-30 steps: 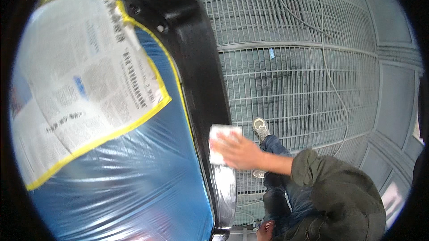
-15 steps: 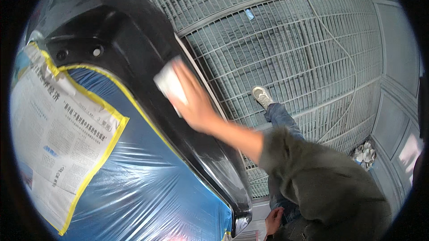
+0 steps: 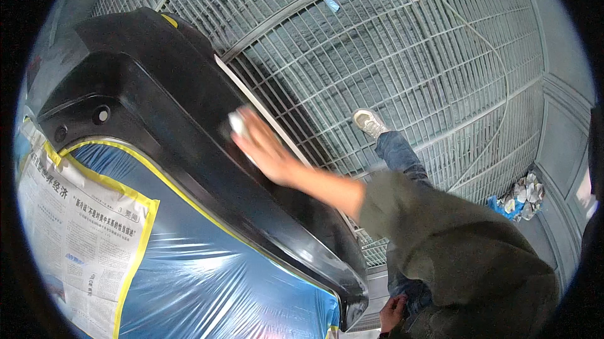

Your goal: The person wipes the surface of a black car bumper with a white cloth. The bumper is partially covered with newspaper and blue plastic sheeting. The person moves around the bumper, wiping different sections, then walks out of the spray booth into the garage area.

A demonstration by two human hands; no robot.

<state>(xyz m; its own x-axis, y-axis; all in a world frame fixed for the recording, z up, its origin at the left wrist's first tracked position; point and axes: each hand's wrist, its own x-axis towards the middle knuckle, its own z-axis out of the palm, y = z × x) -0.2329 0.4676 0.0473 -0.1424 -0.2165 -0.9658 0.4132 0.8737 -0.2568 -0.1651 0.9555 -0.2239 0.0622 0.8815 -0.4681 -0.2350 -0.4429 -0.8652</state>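
Note:
My right hand (image 3: 264,153) is pressed flat against a glossy black car body panel (image 3: 182,119), its arm reaching in from the lower right. Under its fingers is a white pad (image 3: 236,122), mostly covered by the hand and blurred by motion. My left hand (image 3: 393,312) is low in the picture by my jeans, with curled fingers; whether anything is inside them is hidden. Yellow masking tape (image 3: 165,178) follows the curved inner edge of the panel. Blue plastic film (image 3: 207,276) is stretched out beyond the tape.
Taped newspaper (image 3: 88,232) covers the far left. A metal floor grating (image 3: 409,68) runs along the panel's right side, with a hose (image 3: 475,31) across it. My shoe (image 3: 370,122) stands on the grating. Crumpled paper (image 3: 528,195) lies by the grey wall at the right.
The view has shifted, so the panel appears lower and farther left. My right hand and the white pad are now nearer the panel's outer edge. My left hand stays low.

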